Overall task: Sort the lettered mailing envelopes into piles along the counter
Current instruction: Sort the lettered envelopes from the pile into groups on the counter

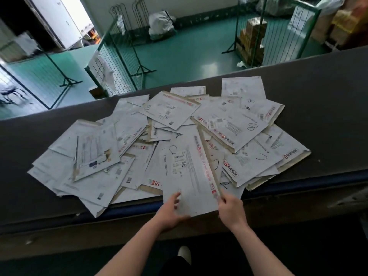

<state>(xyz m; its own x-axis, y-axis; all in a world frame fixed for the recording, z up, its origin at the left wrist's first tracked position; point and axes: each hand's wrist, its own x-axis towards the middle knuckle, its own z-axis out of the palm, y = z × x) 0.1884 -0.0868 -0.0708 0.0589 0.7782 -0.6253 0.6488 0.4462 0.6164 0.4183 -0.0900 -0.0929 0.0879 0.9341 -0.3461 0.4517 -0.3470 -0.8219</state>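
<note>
A loose heap of several white mailing envelopes (127,140) covers the middle of the dark counter (318,108). Handwritten letters show on some: a B on one envelope (231,124) at the right, a C on another envelope (256,156) beside it. One long envelope marked C (189,172) lies on top at the near edge. My left hand (172,209) holds its lower left corner, fingers on top. My right hand (231,208) pinches its lower right edge.
The counter's near edge (298,186) has a blue strip, and some envelopes overhang it. Bare counter lies to the left (29,136) and right of the heap. Beyond the counter are a green floor, wire cages (111,62) and stacked boxes (253,40).
</note>
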